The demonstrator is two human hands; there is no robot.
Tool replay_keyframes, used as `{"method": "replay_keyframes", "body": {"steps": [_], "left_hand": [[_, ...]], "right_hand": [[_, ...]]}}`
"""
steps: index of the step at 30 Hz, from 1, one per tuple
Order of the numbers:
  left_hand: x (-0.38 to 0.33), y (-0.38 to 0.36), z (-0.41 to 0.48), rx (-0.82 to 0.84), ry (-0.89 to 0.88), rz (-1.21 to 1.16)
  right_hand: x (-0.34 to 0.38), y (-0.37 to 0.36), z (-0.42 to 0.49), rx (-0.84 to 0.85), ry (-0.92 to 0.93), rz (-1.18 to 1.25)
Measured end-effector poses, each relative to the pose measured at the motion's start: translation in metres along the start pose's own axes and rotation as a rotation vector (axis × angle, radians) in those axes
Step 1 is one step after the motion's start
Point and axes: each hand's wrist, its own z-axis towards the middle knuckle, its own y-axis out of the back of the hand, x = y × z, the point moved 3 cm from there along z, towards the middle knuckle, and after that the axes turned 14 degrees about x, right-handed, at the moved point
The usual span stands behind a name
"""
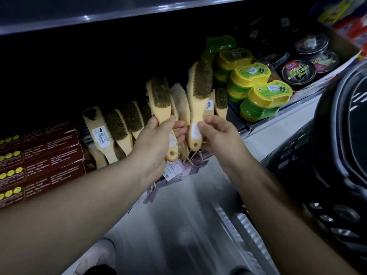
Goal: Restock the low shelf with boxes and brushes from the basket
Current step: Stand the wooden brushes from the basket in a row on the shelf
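My left hand (156,143) grips a bundle of wooden-handled brushes (160,96) by their handles, bristle heads up, with paper price tags (174,171) hanging on strings below. My right hand (216,133) pinches the handle of one more wooden brush (200,86) just to the right of the bundle. Both are held in front of the dark low shelf. A row of the same brushes (119,126) leans on the shelf at centre left. Dark red boxes (45,155) are stacked on the shelf at far left. The black basket (341,155) sits at right.
Yellow-and-green oval containers (256,92) are stacked to the right of the brushes. Round black tins (297,71) sit in a cardboard tray at upper right. A shelf board (99,10) overhangs the top. The pale floor (188,225) lies below my arms.
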Motion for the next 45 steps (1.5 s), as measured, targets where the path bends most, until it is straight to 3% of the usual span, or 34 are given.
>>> {"method": "replay_keyframes", "body": {"steps": [5, 10, 18, 24, 27, 30, 34, 36, 39, 43, 45], "left_hand": [[0.006, 0.003, -0.012, -0.072, 0.103, -0.059], [0.006, -0.006, -0.015, 0.020, 0.153, 0.000], [0.013, 0.001, -0.002, 0.053, 0.105, 0.153], [0.014, 0.002, 0.002, 0.065, 0.044, 0.199], [0.013, 0.002, 0.004, 0.043, 0.020, 0.239], [0.011, 0.004, 0.009, 0.026, -0.011, 0.281], [0.010, 0.003, 0.016, 0.056, -0.044, 0.283], [0.010, 0.002, 0.019, 0.081, -0.050, 0.318], [0.008, -0.003, 0.025, 0.131, -0.067, 0.534], [0.001, -0.009, 0.028, 0.181, -0.263, 1.350], [0.007, -0.008, 0.029, 0.237, -0.269, 1.618]], "right_hand": [[-0.007, 0.029, 0.013, -0.319, -0.024, -0.310], [-0.015, 0.025, 0.031, -0.285, -0.058, -0.572], [-0.026, 0.020, 0.037, -0.289, -0.056, -0.713], [-0.023, 0.028, 0.036, -0.329, -0.030, -0.672], [-0.016, 0.024, 0.027, -0.347, 0.074, -0.585], [-0.007, 0.013, 0.012, -0.257, 0.144, -0.495], [-0.007, -0.007, -0.006, 0.071, 0.018, -0.294], [-0.009, -0.008, -0.010, 0.117, 0.015, -0.246], [-0.014, 0.005, -0.006, -0.017, 0.039, -0.154], [-0.019, 0.028, 0.007, -0.345, 0.066, -0.136], [-0.021, 0.036, 0.014, -0.429, 0.051, -0.181]]}}
